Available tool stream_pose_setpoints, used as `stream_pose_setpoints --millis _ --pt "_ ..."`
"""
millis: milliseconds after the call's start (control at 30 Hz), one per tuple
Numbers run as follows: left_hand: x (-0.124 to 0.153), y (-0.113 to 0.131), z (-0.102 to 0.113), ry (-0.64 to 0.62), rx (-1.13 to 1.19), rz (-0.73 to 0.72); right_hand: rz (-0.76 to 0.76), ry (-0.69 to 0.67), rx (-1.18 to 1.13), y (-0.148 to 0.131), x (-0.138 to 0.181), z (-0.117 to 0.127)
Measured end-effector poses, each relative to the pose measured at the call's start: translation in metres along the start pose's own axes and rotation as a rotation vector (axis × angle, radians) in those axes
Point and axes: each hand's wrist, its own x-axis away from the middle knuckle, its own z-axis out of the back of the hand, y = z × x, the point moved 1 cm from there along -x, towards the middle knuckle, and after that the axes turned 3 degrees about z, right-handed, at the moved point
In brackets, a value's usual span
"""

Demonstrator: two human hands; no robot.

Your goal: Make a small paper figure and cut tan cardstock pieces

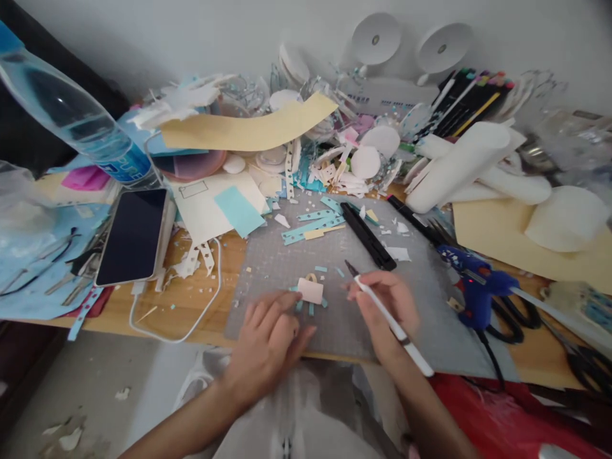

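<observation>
My left hand [270, 331] rests on the grey cutting mat [287, 255] near its front edge. Its fingers lie fairly flat and reach toward a small pale pink paper piece [310, 291], with the fingertips at or just short of its left edge. Small teal paper bits lie around that piece. My right hand [385, 306] is closed on a white craft knife [389, 322], held like a pen. The knife's dark tip points up and left, just right of the pink piece.
A black ruler [368, 236] and teal paper strips [310, 226] lie on the mat's far part. A blue glue gun [473, 287] and black scissors [514, 319] sit at right. A phone [134, 234] with a white cable, a water bottle [71, 115], markers and heaps of paper scraps crowd the table.
</observation>
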Motion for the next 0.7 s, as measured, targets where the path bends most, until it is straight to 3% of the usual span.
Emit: stream_pose_setpoints --millis 133,533,700 --pt "0.008 -0.001 -0.005 -0.078 0.016 -0.143 -0.035 -0.06 -0.01 0.0 0.005 -0.018" --pt "-0.003 -0.005 -0.005 -0.105 0.108 -0.184 -0.127 -0.164 0.017 0.002 -0.001 -0.034" --pt "-0.009 -0.007 -0.004 -0.092 0.128 -0.147 0.022 -0.103 0.08 -0.003 -0.004 -0.033"
